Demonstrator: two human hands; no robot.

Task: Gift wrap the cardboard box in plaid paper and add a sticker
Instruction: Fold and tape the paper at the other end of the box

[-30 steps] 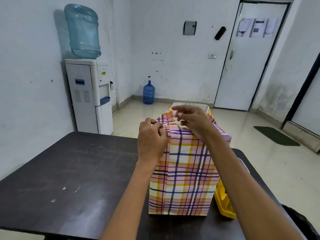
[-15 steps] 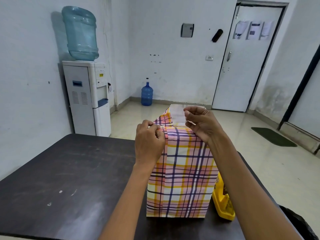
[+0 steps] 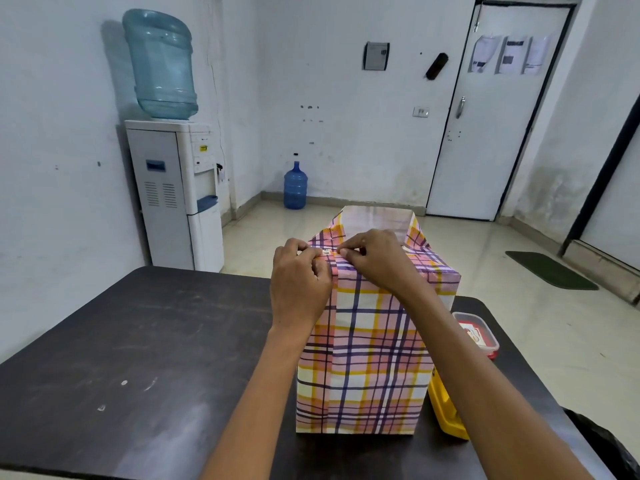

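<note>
Both hands are working the near top edge of the box: the left hand (image 3: 300, 282) is curled tight, pinching the plaid paper (image 3: 363, 358) there, and the right hand (image 3: 372, 259) is pinching the fold just beside it, with a tiny sticker (image 3: 326, 252) sitting between their fingertips. The wrapped box is standing upright under both hands on the dark table (image 3: 138, 341). A yellow thing (image 3: 446, 410) is lying below the right forearm.

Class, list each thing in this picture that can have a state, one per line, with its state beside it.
Box: upright on table, sides wrapped in plaid paper, top end unfolded.
Left hand: pinching the paper at the top edge.
Right hand: pinching the paper at the top edge.
Door: shut.
Red-rimmed tub: lid on.
Dispenser bottle: mounted upside down.
Floor bottle: upright.
</note>
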